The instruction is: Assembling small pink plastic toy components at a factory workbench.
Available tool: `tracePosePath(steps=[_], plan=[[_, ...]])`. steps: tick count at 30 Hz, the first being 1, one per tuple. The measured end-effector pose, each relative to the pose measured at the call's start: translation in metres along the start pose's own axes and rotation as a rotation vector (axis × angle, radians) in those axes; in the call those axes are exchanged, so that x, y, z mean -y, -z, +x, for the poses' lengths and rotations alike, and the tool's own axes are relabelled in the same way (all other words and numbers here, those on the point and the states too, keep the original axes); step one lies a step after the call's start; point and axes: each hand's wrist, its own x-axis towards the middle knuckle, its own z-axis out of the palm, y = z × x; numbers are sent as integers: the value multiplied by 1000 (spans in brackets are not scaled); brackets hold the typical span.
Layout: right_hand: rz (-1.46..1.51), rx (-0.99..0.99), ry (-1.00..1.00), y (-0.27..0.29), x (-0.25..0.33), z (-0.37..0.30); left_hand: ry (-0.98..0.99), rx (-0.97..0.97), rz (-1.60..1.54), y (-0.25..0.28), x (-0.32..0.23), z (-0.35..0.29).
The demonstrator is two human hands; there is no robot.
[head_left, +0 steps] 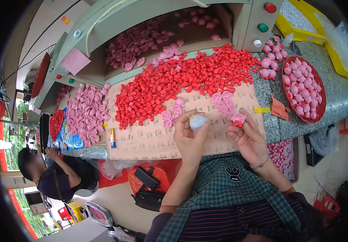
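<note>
My left hand (190, 137) is closed around a small white squeeze bottle (198, 122), its rounded end facing up; the rest is hidden by the fingers. To its right, my right hand (248, 139) pinches a small toy part with a frilled pink top (238, 117) and a red base (237, 124). Both hands are over the near part of a peach-coloured mat (154, 139). Several pink frilled pieces (223, 103) lie just beyond my right hand. Beside my left hand are more pink pieces (168, 119) and a pink ball (180, 102).
A heap of small red pieces (154, 92) spreads across the far mat. Pink parts (87, 113) pile up at left. A grey machine housing (113, 24) arches behind, with pink parts inside. At right stand a red basket (322, 101) of pink balls and a yellow bin (303, 35). Another person (63, 177) sits at left.
</note>
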Motion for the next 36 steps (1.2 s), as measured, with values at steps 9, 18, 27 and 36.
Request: tracePosePath(steps=[9, 18, 27, 36], plan=[[-68, -9, 48, 4, 2, -2, 30, 132, 218, -7, 16, 11], [-57, 25, 10, 6, 5, 1, -452, 18, 941, 22, -15, 15], [-60, 62, -22, 5, 3, -1, -578, -42, 1459, 46, -6, 42], [-76, 77, -62, 1, 1, -2, -788, 263, 1529, 39, -31, 70]])
